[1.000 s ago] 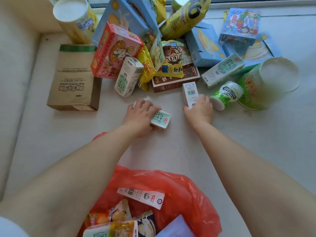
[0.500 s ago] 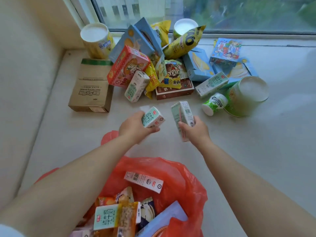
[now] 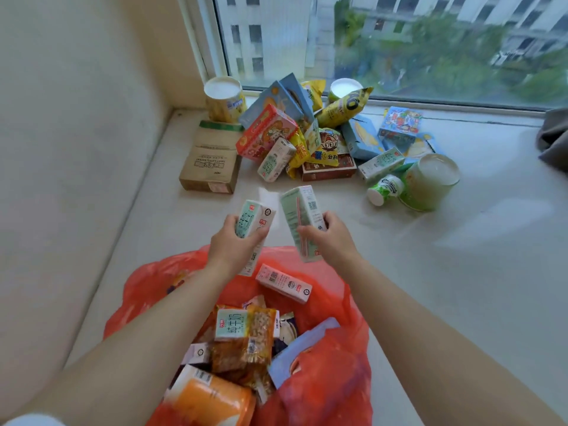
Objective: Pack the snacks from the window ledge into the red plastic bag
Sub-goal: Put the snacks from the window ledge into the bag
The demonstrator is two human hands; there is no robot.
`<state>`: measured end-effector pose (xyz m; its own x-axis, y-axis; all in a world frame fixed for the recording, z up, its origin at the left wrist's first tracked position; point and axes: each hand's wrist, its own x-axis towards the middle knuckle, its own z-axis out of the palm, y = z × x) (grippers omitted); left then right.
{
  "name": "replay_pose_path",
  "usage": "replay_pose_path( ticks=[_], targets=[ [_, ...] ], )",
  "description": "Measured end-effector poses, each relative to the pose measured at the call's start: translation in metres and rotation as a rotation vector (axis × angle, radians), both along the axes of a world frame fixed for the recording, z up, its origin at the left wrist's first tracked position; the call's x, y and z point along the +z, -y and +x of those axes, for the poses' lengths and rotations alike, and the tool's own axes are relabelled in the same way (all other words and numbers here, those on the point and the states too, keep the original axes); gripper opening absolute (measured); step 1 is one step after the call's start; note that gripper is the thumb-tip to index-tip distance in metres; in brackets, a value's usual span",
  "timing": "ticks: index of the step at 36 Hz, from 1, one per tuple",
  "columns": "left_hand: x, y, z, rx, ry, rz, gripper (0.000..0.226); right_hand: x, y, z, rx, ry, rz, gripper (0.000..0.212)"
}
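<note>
The left hand (image 3: 229, 245) grips a small milk carton (image 3: 253, 224), fingers curled round it; the right hand (image 3: 330, 238) grips a second carton (image 3: 299, 216) the same way — both held upright, side by side, just above the far rim of the red bag (image 3: 325, 358); the bag lies open at the near edge of the ledge (image 3: 461, 272), with a carton and packets inside; the remaining snacks (image 3: 310, 139) are heaped in the far corner below the window (image 3: 399, 41) — boxes, packets, tubs, a brown box (image 3: 210, 162) at their left.
</note>
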<state>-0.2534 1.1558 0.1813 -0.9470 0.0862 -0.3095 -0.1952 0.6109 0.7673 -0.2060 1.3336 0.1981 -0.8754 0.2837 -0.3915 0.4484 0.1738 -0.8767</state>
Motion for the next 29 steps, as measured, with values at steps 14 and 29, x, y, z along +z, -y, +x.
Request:
replay_pose_path(
  ticks=[14, 29],
  targets=[
    [-0.045, 0.077, 0.055, -0.403, -0.127, -0.761, 0.050, -0.046, 0.048, 0.073, 0.384, 0.173, 0.805, 0.030],
    [-0.080, 0.096, 0.055, -0.416, 0.006, -0.851, 0.062, -0.081, 0.074, 0.089, 0.437, 0.398, 0.790, 0.047]
  ],
)
